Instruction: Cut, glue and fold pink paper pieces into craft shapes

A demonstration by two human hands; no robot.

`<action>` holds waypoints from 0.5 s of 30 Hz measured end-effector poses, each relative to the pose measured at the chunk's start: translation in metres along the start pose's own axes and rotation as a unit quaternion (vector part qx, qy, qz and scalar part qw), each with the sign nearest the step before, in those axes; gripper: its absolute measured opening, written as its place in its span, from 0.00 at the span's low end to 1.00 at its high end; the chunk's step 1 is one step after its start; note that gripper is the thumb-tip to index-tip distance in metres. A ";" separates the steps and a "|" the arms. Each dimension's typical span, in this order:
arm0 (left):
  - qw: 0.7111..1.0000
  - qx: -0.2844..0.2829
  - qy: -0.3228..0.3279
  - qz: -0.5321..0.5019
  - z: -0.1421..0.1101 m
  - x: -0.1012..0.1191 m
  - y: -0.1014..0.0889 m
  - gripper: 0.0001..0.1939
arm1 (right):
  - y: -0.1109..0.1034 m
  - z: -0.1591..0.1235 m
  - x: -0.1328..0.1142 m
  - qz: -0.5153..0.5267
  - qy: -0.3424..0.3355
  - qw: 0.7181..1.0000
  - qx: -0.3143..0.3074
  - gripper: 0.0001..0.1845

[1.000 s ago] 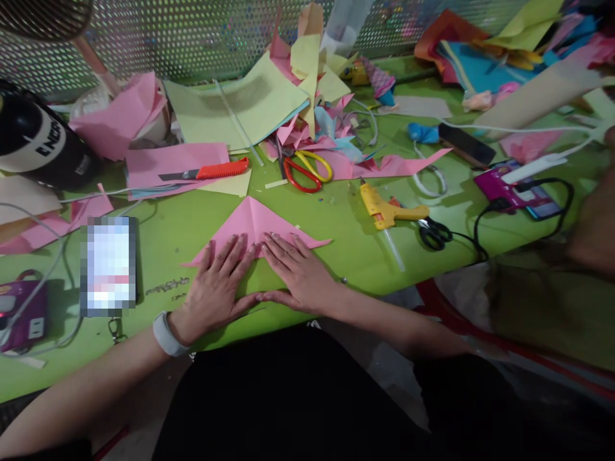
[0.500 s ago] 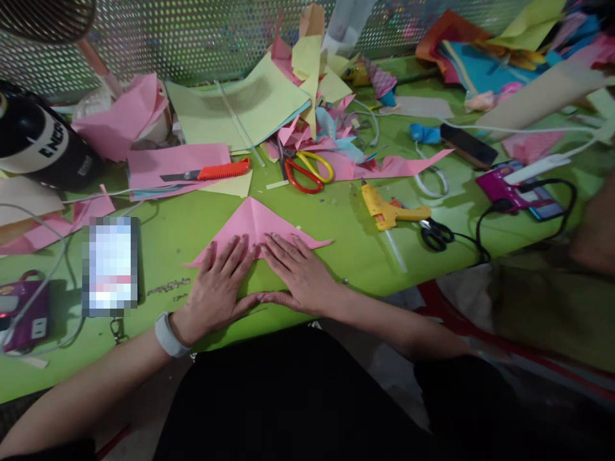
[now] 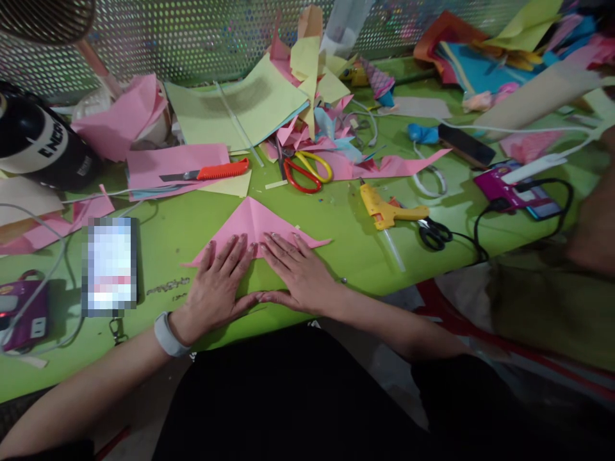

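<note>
A pink paper folded into a triangle (image 3: 254,221) lies on the green table (image 3: 182,230), its point away from me. My left hand (image 3: 217,287) lies flat on its lower left part, fingers stretched out and spread. Beside it, my right hand (image 3: 296,274) presses flat on the lower right part, fingers also stretched out. The two thumbs nearly meet at the table's near edge. A white band sits on my left wrist.
Behind the triangle lie an orange box cutter (image 3: 211,171), red and yellow scissors (image 3: 307,171), a yellow glue gun (image 3: 387,210), black scissors (image 3: 435,234) and heaps of coloured paper scraps (image 3: 307,83). A phone (image 3: 109,264) lies left, a black bottle (image 3: 41,144) far left, cables and a purple device (image 3: 516,192) right.
</note>
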State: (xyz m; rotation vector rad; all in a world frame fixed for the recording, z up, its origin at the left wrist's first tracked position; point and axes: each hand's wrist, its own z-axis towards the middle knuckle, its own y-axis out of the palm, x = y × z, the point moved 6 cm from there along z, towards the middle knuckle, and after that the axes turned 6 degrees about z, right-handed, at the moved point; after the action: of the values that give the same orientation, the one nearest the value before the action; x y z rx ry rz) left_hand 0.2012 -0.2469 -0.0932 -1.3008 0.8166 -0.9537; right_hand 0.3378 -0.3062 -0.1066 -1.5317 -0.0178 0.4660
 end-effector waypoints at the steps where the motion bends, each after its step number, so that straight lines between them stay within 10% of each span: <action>1: 1.000 -0.001 -0.001 0.001 -0.001 -0.001 -0.001 0.49 | 0.000 -0.001 0.001 -0.002 0.000 1.000 0.000 0.52; 15: 0.996 -0.026 -0.073 0.041 -0.051 -0.040 -0.013 0.53 | -0.014 -0.058 0.067 -0.060 0.132 0.989 -0.013 0.56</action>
State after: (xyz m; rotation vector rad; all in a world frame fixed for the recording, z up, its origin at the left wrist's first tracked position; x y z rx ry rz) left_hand 0.1370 -0.2312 -0.0874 -1.3541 0.7792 -0.7666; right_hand 0.4199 -0.3412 -0.1149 -1.5973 0.0888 0.1648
